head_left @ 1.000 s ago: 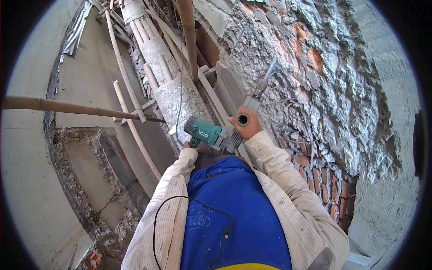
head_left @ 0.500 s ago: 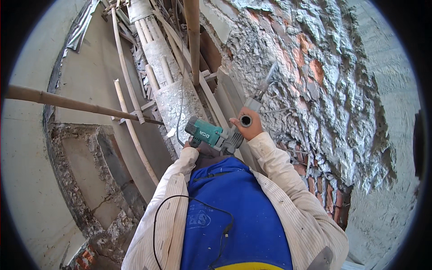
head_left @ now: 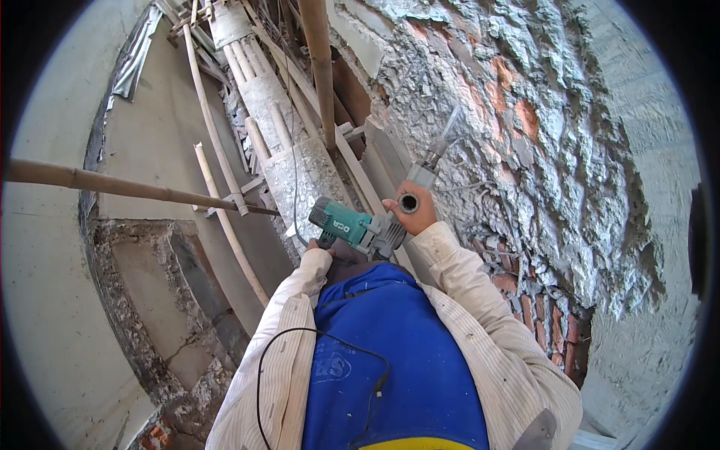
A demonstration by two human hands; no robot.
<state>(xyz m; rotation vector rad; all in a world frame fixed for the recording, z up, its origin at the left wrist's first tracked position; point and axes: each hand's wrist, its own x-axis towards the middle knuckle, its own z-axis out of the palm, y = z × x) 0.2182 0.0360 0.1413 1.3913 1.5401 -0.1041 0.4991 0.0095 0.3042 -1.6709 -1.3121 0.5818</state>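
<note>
I hold a green and grey power hammer drill in front of my chest. My left hand is closed around its rear grip, under the green body. My right hand grips the round side handle near the tool's front. The chisel bit points up and right against the rough brick wall, whose mortar and plaster are chipped away. A black cable hangs in a loop over my blue vest and striped sleeves.
Wooden poles and a thick upright post form scaffolding around me. Far below lie planks, bamboo sticks and a concrete stair or ledge. Bare red bricks show low on the wall at right.
The view has shifted slightly; the drill and both hands stay in nearly the same hold, with the bit still at the wall.
</note>
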